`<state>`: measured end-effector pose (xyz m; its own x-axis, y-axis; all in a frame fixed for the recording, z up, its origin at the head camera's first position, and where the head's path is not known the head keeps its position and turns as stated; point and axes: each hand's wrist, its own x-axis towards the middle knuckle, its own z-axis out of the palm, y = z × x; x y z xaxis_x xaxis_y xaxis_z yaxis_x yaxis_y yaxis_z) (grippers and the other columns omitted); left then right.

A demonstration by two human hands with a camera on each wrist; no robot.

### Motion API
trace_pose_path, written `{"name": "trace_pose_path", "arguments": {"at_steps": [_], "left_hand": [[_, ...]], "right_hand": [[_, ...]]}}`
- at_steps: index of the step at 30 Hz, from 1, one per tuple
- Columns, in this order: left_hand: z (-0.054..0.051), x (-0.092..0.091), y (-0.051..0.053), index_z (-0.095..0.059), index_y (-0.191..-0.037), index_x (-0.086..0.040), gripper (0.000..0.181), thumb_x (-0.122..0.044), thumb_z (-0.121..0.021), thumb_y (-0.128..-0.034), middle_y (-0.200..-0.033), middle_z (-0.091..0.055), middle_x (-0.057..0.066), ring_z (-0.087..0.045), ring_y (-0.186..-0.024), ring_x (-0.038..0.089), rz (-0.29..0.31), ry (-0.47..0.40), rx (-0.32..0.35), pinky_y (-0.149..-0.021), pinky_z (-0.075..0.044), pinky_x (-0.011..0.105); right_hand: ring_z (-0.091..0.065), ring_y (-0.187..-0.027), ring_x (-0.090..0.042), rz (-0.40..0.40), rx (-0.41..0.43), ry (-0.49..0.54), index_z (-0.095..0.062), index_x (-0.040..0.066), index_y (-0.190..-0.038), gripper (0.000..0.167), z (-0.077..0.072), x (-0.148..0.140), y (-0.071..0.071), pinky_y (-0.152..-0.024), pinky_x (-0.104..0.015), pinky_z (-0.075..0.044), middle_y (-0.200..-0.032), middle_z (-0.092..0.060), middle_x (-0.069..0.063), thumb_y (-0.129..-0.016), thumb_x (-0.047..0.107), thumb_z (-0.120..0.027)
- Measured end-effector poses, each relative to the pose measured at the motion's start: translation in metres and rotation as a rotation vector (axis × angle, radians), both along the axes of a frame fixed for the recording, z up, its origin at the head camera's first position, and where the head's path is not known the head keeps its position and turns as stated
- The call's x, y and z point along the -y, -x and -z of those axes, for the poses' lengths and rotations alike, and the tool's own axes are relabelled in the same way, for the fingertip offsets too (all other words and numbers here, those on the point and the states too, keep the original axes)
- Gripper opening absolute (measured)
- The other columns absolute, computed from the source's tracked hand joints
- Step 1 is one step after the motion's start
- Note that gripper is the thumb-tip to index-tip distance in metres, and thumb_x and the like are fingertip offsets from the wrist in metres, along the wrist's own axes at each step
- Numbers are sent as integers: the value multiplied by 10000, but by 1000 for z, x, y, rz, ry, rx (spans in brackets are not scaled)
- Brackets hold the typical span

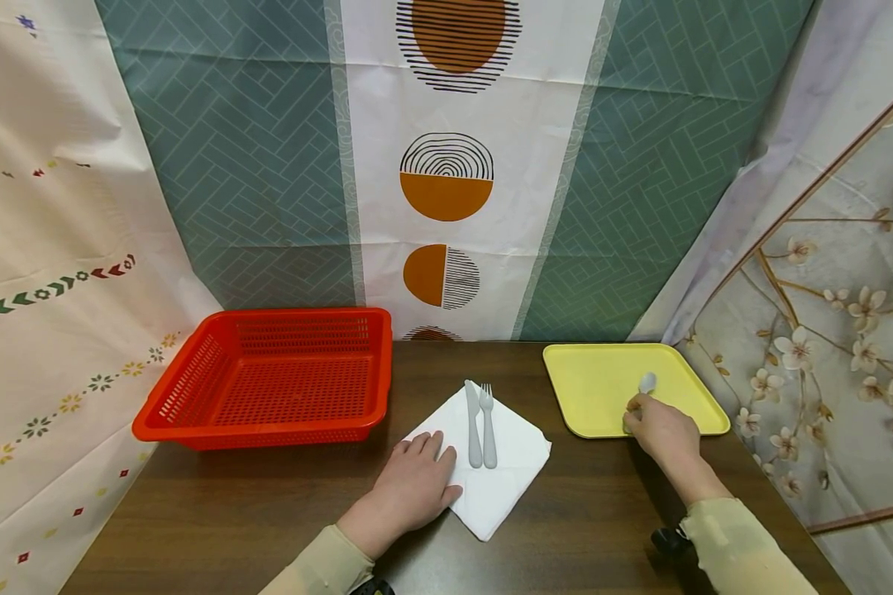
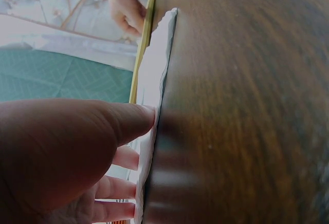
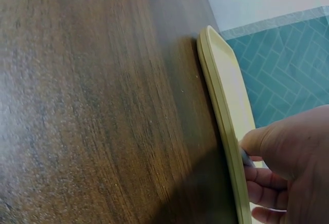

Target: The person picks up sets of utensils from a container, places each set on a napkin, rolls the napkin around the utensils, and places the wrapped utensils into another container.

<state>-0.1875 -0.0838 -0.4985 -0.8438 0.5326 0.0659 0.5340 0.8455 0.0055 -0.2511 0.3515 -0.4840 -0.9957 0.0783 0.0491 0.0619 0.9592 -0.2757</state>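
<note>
Toward two o'clock on the dark brown wooden table point(image 1: 551, 562), with the folded white square napkin point(image 1: 517, 463) as the middle of the dial in the head view, lies a pale yellow, shallow rectangular tray point(image 1: 588, 388) with rounded corners. Over its six o'clock side, the right hand point(image 1: 666, 426) pinches a small grey spoon point(image 1: 647, 383) between thumb and fingers, the oval bowl pointing to about one o'clock; whether the spoon touches the tray cannot be told, since the hand covers most of the handle. At eight o'clock, the left hand point(image 1: 413, 483) rests on the napkin's edge, its fingers extended and slightly spread. On the napkin, near those fingers, a slim grey knife point(image 1: 474, 430) and a grey fork point(image 1: 489, 430) lie side by side, blade and tines toward twelve o'clock and handles toward six, the knife on the fork's nine o'clock side. Toward ten o'clock stands a bright red rectangular plastic basket point(image 1: 268, 434) with perforated walls, well apart from the tray. Beyond the table, at twelve o'clock, hangs a cloth point(image 1: 268, 165) with green panels beside a white strip of orange and black circles.
</note>
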Motion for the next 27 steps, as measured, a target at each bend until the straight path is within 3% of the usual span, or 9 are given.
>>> {"name": "trace_pose_path", "arguments": {"at_steps": [17,27], "left_hand": [[0,-1,1,-677,-1450,-97,570,-473,-740,-1026,-1545,-598,211,-563,-1407,406,-1,1,19,-1139,-464,605],[-1,-1,0,-682,-1441,-101,566,-473,-745,-1018,-1540,-600,206,-563,-1400,401,-9,5,15,-1135,-467,606]], "right_hand": [[-552,-578,-265,-69,-151,-46,-739,17,-1214,256,10,6,-2,-563,-504,-481,-764,-718,-89,-1030,136,-607],[-603,-585,-291,-84,-220,-47,-749,20,-1213,223,10,13,-2,-572,-536,-495,-770,-728,-109,-1051,147,-663]]}}
